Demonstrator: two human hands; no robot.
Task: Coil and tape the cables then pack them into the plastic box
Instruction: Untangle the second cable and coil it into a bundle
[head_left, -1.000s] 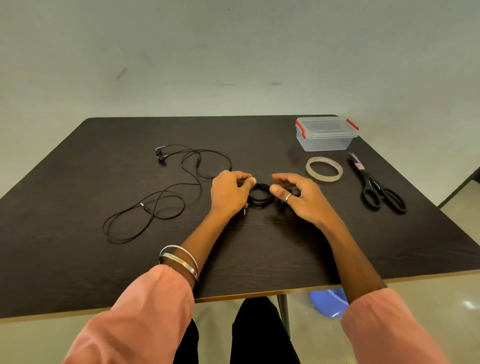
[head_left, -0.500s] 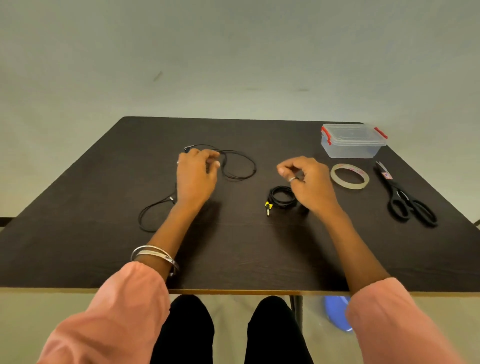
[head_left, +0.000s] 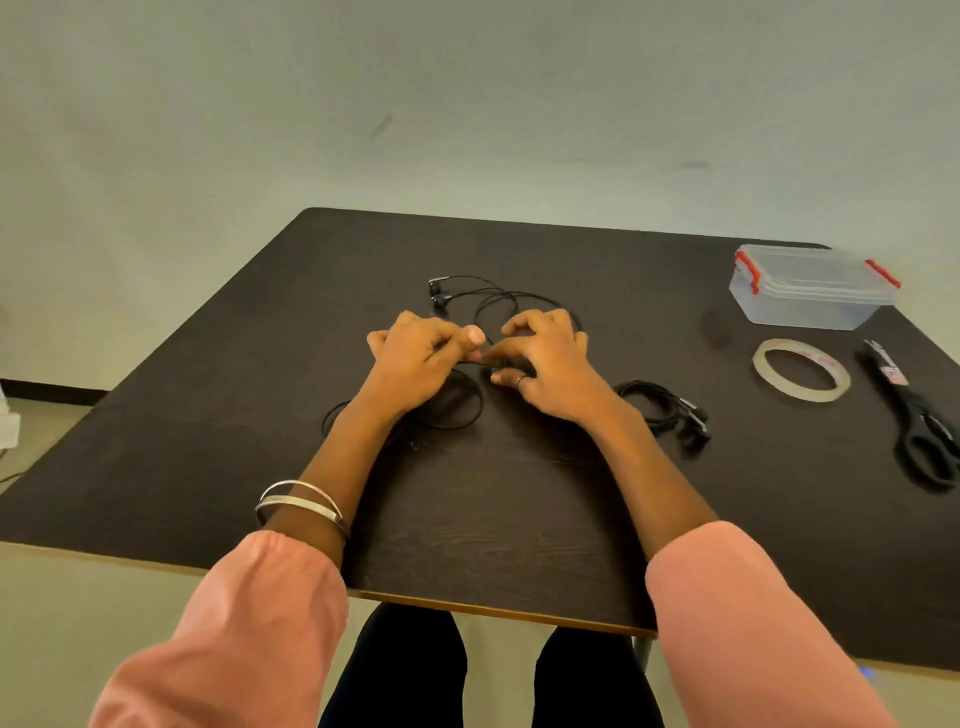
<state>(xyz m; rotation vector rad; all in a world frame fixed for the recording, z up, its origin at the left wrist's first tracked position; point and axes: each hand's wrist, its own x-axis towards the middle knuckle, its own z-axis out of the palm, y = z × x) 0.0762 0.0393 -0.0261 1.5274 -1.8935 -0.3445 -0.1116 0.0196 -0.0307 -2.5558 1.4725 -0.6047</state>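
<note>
Two hands meet over the loose earphone cable (head_left: 519, 299) at mid-counter: the left hand (head_left: 415, 358) pinches a strand between thumb and curled fingers (head_left: 474, 335), and the right hand (head_left: 545, 364), fingers bent, pinches the same strand just beside it. Slack loops of this cable spread beyond the fingertips toward the earbuds (head_left: 439, 293) and back under the left wrist. To the right, just beside the right forearm, lies a coiled cable (head_left: 657, 410), bundled but, as far as can be seen, untaped. Farther right sit the tape roll (head_left: 800, 376), the scissors (head_left: 917, 415) and the closed plastic box (head_left: 810, 286), all on the dark counter (head_left: 493, 519). Judged by appearance, the cable is light, thin and limp, prone to tangling and springing open; hold is best taken on the cord itself, not at the earbuds or plug.
</note>
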